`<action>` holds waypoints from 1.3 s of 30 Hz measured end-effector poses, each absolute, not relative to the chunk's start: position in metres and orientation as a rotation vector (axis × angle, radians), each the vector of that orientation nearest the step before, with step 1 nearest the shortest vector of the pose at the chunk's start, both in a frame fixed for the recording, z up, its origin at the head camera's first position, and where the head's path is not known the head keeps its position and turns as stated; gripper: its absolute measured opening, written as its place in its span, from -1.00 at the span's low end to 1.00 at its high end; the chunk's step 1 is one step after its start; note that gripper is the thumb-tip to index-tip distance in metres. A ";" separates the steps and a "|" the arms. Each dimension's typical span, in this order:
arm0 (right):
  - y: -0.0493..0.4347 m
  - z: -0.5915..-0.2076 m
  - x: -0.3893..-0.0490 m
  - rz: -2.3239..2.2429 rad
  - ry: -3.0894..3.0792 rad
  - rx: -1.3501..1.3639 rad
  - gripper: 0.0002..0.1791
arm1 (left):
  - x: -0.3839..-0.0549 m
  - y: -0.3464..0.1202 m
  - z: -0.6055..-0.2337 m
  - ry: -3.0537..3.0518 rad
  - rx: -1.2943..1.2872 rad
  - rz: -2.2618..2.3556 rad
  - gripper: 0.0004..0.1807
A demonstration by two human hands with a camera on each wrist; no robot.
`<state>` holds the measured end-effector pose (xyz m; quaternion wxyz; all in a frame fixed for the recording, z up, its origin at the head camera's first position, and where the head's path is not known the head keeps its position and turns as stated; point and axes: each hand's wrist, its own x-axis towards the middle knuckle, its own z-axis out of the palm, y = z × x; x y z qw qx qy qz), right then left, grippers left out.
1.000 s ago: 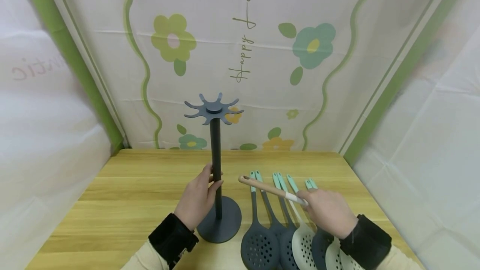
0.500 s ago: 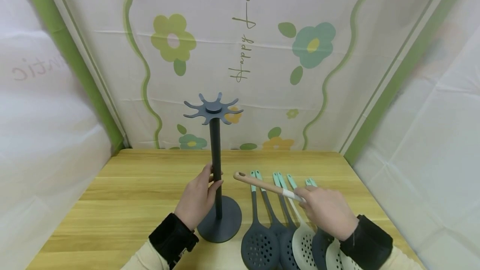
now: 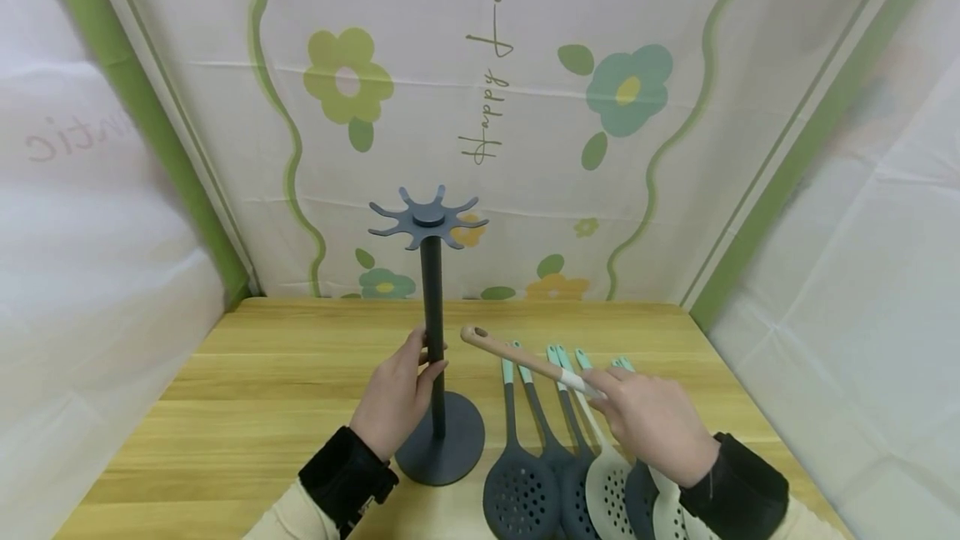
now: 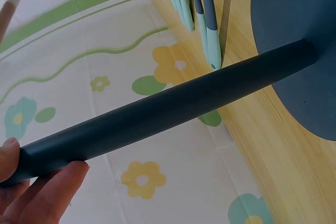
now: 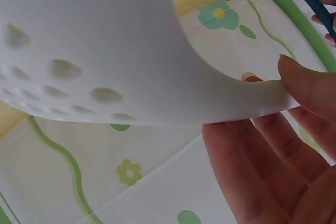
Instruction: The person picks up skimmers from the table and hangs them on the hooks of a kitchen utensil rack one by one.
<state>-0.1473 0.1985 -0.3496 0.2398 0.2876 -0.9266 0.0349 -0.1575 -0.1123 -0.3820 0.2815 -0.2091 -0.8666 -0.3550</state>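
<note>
My left hand (image 3: 393,398) grips the dark upright post of a utensil stand (image 3: 432,298). The stand has a round base and a ring of hooks at its top, all of them bare. In my right hand (image 3: 656,423) is a white skimmer (image 3: 521,358) with a wooden handle end, pinched between thumb and fingers near the head. Its handle points left toward the post, raised over the other utensils. The right wrist view shows the white perforated head (image 5: 115,40) close up; in the head view, hand and wrist hide most of it.
Right of the stand, several skimmers lie side by side on the wooden table (image 3: 247,407), such as a dark skimmer (image 3: 521,490) and a pale one (image 3: 609,486), with mint handle ends pointing away. A flowered cloth (image 3: 420,132) hangs behind the table's far edge.
The skimmer's handle end has moved left and upward, nearer the post, with my right hand shifting slightly. My left hand and the stand have stayed in place.
</note>
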 end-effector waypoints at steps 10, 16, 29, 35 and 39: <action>0.195 -0.347 -0.144 0.121 -2.506 0.801 -0.69 | -0.157 -0.112 -0.381 -2.316 -0.562 -0.961 -0.59; 0.193 -0.347 -0.143 0.176 -2.481 0.803 -0.69 | -0.157 -0.112 -0.381 -2.318 -0.562 -0.970 -0.59; 0.191 -0.345 -0.144 0.258 -2.326 0.875 -0.65 | -0.158 -0.112 -0.381 -2.318 -0.562 -0.974 -0.59; 0.189 -0.343 -0.145 0.306 -2.285 0.889 -0.64 | -0.158 -0.111 -0.382 -2.312 -0.566 -0.962 -0.59; 0.187 -0.342 -0.144 0.344 -2.261 0.895 -0.63 | -0.157 -0.112 -0.381 -2.323 -0.551 -0.968 -0.60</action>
